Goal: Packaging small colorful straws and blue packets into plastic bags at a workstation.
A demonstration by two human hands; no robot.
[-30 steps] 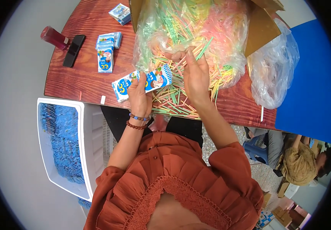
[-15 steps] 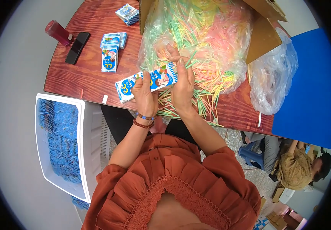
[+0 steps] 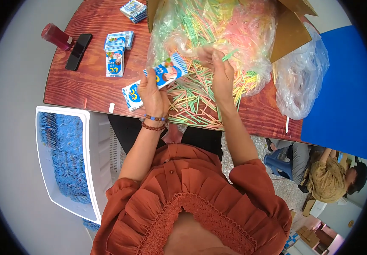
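My left hand (image 3: 153, 93) is closed on a blue-and-white printed packet (image 3: 171, 71), which tilts up to the right over the heap of sticks. A second such packet (image 3: 132, 96) shows on the other side of that hand; whether it is held too or rests on the table I cannot tell. To the right, my right hand (image 3: 222, 80) pinches a short green stick (image 3: 230, 54) between thumb and fingers, and its other fingers are blurred. Below and between the hands, thin green, pink and yellow sticks (image 3: 192, 102) lie loose, reaching the table's near edge.
A cardboard box (image 3: 291, 40) with plastic-bagged sticks (image 3: 209, 25) stands at the back. Packets (image 3: 114, 61), a phone (image 3: 79, 52) and a red bottle (image 3: 57, 36) lie left. A white foam bin (image 3: 88, 161) is below left; clear plastic bag (image 3: 296, 85) and a seated person (image 3: 330, 180) are right.
My right hand has moved right, away from the packets, with the green stick. The upper packet in my left hand has tilted up and come apart from the lower one.
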